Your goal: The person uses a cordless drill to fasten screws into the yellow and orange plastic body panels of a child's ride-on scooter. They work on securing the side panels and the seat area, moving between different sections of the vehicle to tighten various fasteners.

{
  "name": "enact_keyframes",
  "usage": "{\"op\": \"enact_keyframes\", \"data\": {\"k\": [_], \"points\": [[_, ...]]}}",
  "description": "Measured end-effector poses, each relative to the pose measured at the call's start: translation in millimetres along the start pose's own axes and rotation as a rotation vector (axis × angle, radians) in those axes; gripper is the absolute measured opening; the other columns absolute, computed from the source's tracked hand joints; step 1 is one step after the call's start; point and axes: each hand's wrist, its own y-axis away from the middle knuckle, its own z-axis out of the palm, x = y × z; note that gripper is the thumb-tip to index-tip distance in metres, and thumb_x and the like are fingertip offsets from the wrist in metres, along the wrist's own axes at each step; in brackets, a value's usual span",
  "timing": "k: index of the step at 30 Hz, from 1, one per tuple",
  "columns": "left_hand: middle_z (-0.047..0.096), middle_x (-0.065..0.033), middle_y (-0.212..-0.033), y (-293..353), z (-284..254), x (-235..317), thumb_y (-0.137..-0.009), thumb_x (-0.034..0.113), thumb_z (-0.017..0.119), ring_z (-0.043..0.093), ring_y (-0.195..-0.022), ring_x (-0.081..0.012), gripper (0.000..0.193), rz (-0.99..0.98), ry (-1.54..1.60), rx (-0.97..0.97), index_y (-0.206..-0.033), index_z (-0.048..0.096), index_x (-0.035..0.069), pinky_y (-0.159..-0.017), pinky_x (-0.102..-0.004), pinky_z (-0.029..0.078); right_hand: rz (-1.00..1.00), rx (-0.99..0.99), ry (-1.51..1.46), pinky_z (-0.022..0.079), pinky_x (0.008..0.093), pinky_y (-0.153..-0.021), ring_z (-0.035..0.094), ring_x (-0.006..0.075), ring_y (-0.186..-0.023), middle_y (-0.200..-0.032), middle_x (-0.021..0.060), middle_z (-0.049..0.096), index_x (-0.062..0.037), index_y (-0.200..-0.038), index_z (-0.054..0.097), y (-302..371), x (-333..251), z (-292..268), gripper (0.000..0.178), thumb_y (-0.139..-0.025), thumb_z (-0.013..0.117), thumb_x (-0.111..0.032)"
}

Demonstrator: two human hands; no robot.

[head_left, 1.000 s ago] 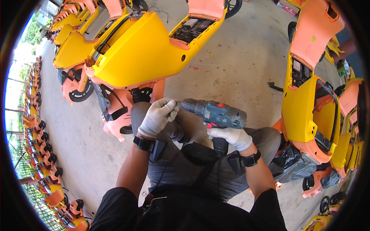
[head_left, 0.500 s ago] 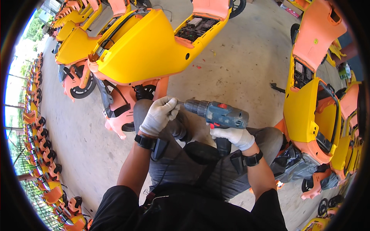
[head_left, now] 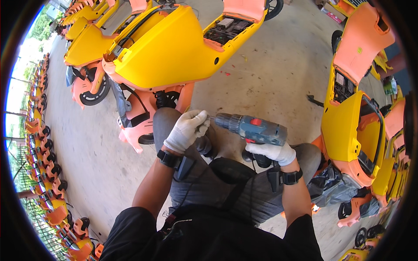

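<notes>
My right hand (head_left: 273, 153), in a white glove, grips a blue-grey cordless drill (head_left: 257, 129) with red buttons. The drill lies level above my knees, its black chuck turned to the left. At the tip of its bit (head_left: 211, 118), the thumb and fingers of my gloved left hand (head_left: 188, 130) are pinched together. Whatever small piece those fingers hold, if any, is hidden by the glove. Beyond my left knee stands a yellow and salmon scooter body (head_left: 170, 50) with its seat area uncovered.
Another yellow and salmon scooter body (head_left: 344, 130) stands at the right, with black plastic sheeting (head_left: 326, 187) beside it. Rows of similar scooters (head_left: 45, 161) line the far left. A concrete floor (head_left: 265, 74) spreads between them.
Both hands and the drill have shifted slightly to the right in the picture. My left fingers stay pinched at the bit. The scooters have shifted a little with the view.
</notes>
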Motion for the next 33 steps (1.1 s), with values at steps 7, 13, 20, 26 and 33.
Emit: {"op": "enact_keyframes", "data": {"k": [7,13,20,26,33], "points": [[0.056,0.0,-0.077,5,-7,-3,-0.101,0.024,0.057,0.049,-0.061,-0.0052,0.024,-0.047,0.026,-0.039,-0.092,0.059,0.002,-0.053,-0.0174,0.038,0.083,-0.049,0.018,0.051,0.0286,-0.06,0.06,0.0097,-0.067,-0.091,0.0012,0.065,-0.006,-0.118,0.064,2,-6,0,0.038,-0.083,0.077,-0.01],[0.058,-0.0025,-0.079,2,-11,-12,-0.101,0.022,0.056,0.05,-0.063,-0.0065,0.023,0.002,0.029,0.015,-0.094,0.06,0.001,-0.055,-0.0183,0.04,0.11,-0.066,-0.122,0.053,0.0292,-0.061,0.061,0.0106,-0.069,-0.091,0.0024,0.065,-0.0051,-0.116,0.064,-1,-10,5,0.037,-0.082,0.077,-0.008],[0.059,-0.0022,-0.078,4,-8,-5,-0.101,0.021,0.056,0.052,-0.063,-0.007,0.022,0.105,-0.132,0.051,-0.094,0.06,0.001,-0.056,-0.0187,0.041,0.328,-0.035,-0.352,0.056,0.0332,-0.067,0.067,0.0199,-0.072,-0.085,0.0082,0.068,-0.0019,-0.104,0.065,-14,-14,8,0.028,-0.082,0.075,-0.015],[0.057,-0.0001,-0.071,6,-7,-1,-0.099,0.023,0.058,0.049,-0.058,-0.0062,0.025,0.113,-0.36,0.129,-0.087,0.061,0.001,-0.052,-0.02,0.038,0.275,0.073,0.224,0.051,0.0308,-0.071,0.064,0.0164,-0.075,-0.085,0.0057,0.067,-0.0044,-0.097,0.067,-39,19,3,0.041,-0.088,0.071,-0.044],[0.059,-0.0011,-0.07,-5,-13,-3,-0.098,0.023,0.058,0.051,-0.057,-0.0064,0.027,0.043,-0.427,0.177,-0.085,0.063,0.0,-0.052,-0.021,0.039,0.39,0.097,0.425,0.05,0.0353,-0.075,0.065,0.0226,-0.077,-0.08,0.0102,0.069,-0.0036,-0.088,0.07,-58,48,0,0.061,-0.084,0.063,-0.064]]}}
